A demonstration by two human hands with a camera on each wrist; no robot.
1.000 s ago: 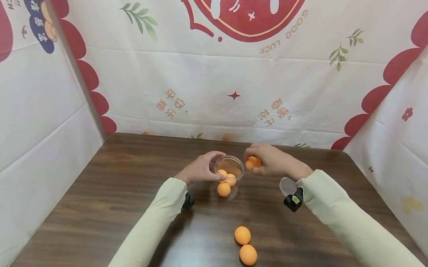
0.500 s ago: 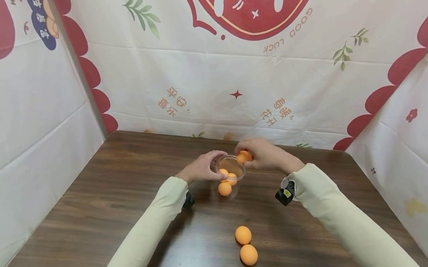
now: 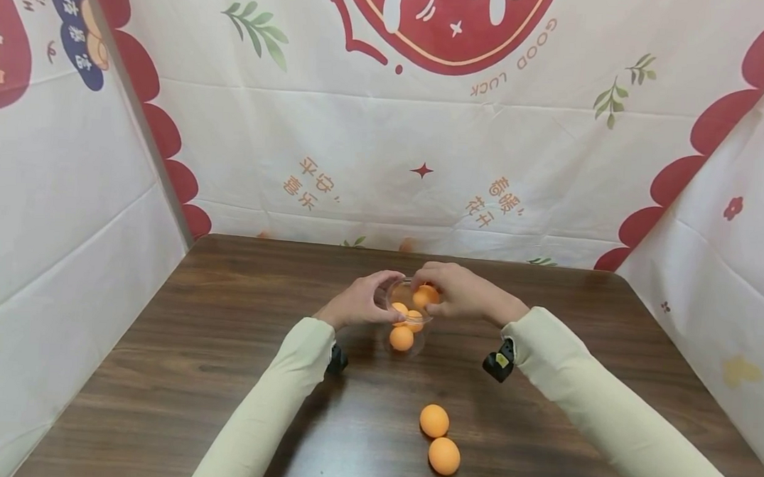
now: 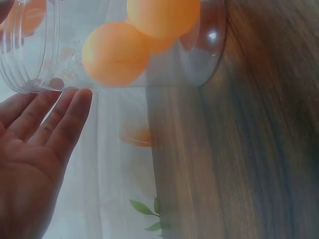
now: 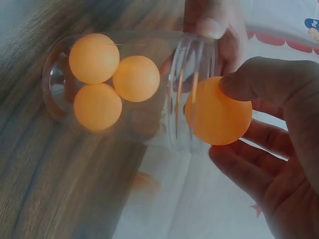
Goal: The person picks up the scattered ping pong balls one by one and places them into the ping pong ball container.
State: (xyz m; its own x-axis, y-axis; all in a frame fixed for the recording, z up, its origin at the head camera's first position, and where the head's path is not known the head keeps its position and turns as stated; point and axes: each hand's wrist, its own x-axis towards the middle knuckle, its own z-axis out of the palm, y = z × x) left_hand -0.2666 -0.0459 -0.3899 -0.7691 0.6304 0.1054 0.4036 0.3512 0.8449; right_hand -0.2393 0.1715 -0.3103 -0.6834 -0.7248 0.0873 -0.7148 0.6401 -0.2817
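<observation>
A clear plastic jar [image 5: 149, 127] stands on the table, its threaded mouth uncovered. My left hand [image 3: 358, 301] grips it near the rim, thumb on the near side and fingers behind. Three orange ping-pong balls [image 5: 94, 58] lie at the bottom of the jar. Between thumb and fingers, my right hand [image 3: 466, 290] pinches another orange ping-pong ball [image 5: 222, 114], which is at the jar's mouth and looks partly inside it. In the left wrist view, the fingers [image 4: 75, 112] of the left hand touch the jar's wall below its threads.
Two more orange ping-pong balls [image 3: 439, 440] lie touching on the dark wooden table [image 3: 222, 374], nearer to me than the jar. Printed white cloth [image 3: 374, 131] hangs behind the table and along both sides. Each wrist wears a small black camera [image 3: 500, 361].
My right hand has carried its ball leftward, over the rim and down into the jar's mouth. The left hand keeps its hold. The clear lid seen earlier is now hidden by the right arm.
</observation>
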